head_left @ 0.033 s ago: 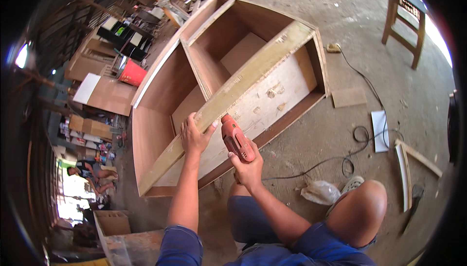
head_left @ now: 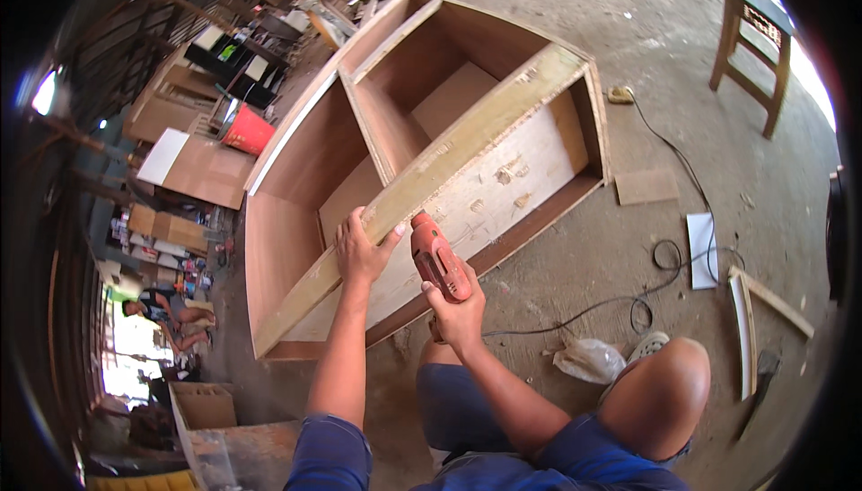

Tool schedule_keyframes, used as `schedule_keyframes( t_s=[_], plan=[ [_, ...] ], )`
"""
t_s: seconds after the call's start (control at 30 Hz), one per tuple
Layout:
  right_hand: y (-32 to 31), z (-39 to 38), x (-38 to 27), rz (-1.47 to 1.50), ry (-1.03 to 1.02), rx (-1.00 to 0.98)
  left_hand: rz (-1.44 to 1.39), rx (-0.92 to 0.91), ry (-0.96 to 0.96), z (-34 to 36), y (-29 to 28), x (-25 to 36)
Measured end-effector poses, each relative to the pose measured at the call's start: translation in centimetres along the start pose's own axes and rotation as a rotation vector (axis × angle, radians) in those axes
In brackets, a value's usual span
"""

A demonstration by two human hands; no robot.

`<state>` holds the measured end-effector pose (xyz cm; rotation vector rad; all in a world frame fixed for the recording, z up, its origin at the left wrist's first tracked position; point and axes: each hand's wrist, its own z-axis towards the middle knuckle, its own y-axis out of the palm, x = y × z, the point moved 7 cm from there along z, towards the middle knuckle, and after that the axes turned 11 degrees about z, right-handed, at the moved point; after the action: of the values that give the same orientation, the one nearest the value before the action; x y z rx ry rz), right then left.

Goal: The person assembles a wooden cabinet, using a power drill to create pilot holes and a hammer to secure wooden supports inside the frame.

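Right fingers holding red drill just ahead; left fingers clasping wooden bar below them. Best keeping drill straight.

Left of the red drill, the left hand is spread, thumb angled toward it, left forearm extending below, while the right hand curls around the drill's rear, right forearm slanting away to its lower right.
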<state>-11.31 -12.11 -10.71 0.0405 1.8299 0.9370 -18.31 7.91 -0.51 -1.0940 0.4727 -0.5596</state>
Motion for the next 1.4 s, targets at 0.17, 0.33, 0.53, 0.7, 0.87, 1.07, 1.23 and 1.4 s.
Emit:
schedule_keyframes(
  t_s=[0.17, 0.33, 0.53, 0.7, 0.87, 1.07, 1.23, 1.4],
  plan=[
    [0.7, -0.4, 1.5, 0.265, 0.107, 0.013, -0.008, -0.007, -0.016, -0.2, -0.1, 0.0],
    [1.1, -0.8, 1.3, 0.388, 0.23, 0.019, -0.027, -0.015, -0.014, -0.4, 0.3, -0.3],
    [1.1, -0.5, 1.7, 0.448, 0.222, 0.043, -0.027, -0.031, -0.021, -0.1, 0.4, 0.1],
    [1.1, -0.5, 1.3, 0.436, 0.26, 0.027, 0.002, 0.038, 0.024, -0.2, 0.4, -0.1],
    [1.2, -0.6, 1.4, 0.458, 0.307, 0.031, -0.007, 0.022, 0.02, -0.1, 0.5, -0.1],
    [0.8, -0.7, 1.0, 0.45, 0.226, 0.07, -0.007, 0.014, -0.004, -0.2, 0.3, -0.1],
    [0.8, -0.8, 1.0, 0.456, 0.252, 0.034, -0.041, -0.001, -0.014, -0.1, 0.2, 0.2],
    [0.8, -0.9, 1.2, 0.448, 0.264, 0.035, -0.048, -0.013, -0.013, -0.1, 0.4, 0.0]
  ],
)
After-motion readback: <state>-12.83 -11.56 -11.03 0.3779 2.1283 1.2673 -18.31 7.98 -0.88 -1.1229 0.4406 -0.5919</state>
